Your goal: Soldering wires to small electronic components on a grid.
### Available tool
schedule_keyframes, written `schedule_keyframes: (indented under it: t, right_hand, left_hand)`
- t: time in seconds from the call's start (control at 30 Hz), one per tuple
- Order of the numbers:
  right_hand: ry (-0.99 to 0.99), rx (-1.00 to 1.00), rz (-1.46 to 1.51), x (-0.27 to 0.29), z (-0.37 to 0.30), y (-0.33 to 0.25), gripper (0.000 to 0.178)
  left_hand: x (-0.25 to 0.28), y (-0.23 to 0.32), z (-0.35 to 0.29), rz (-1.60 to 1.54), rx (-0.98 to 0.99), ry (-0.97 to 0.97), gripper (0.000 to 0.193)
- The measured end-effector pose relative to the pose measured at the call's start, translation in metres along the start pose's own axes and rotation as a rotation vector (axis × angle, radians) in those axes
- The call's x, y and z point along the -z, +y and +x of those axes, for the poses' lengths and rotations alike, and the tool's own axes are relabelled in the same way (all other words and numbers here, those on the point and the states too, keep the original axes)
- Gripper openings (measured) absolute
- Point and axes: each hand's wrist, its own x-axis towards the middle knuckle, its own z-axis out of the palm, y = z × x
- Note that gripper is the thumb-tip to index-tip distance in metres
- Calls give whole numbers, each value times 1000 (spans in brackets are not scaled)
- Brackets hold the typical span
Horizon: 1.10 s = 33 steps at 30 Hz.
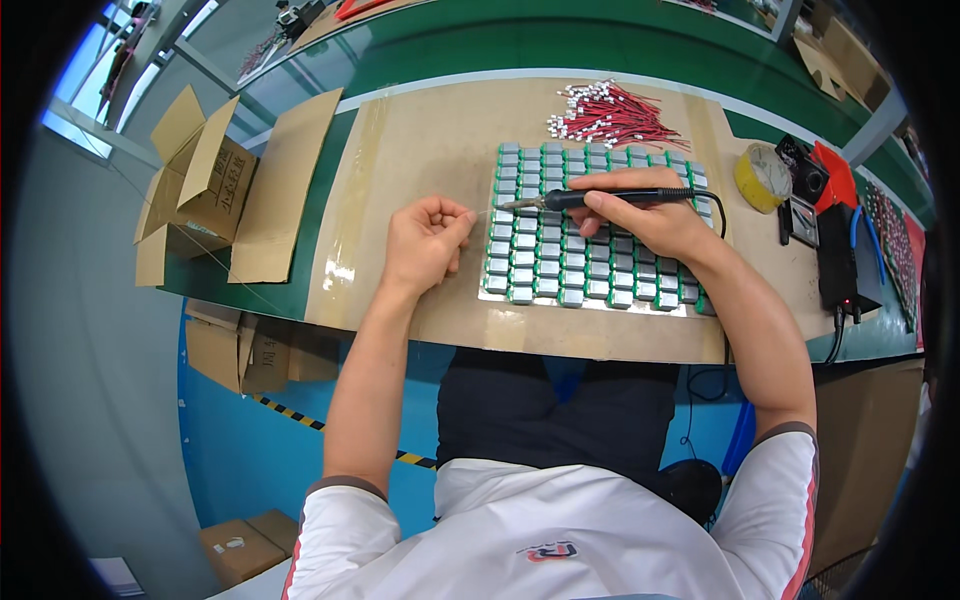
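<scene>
Module grid [598, 252] beside free cardboard [440, 130]

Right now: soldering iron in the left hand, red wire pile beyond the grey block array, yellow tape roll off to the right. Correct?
Wrong hand: the head view shows the soldering iron in the right hand. The rest stands: red wire pile beyond the grey block array, yellow tape roll off to the right.

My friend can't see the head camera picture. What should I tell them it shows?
A person's right hand holds a black soldering iron over rows of small grey blocks with green edges, while the left hand pinches a thin strand near the iron's tip. Beyond the blocks lie red wires with white connectors; an open cardboard box stands to the left.
</scene>
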Motion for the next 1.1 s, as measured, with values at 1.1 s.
schedule_keyframes:
  t: [1.1]
  right_hand:
    - [-5, -30, -31, 1, -1, 2, 26]
  left_hand:
    - [-5, 2, 0, 25, 53, -13, 15]
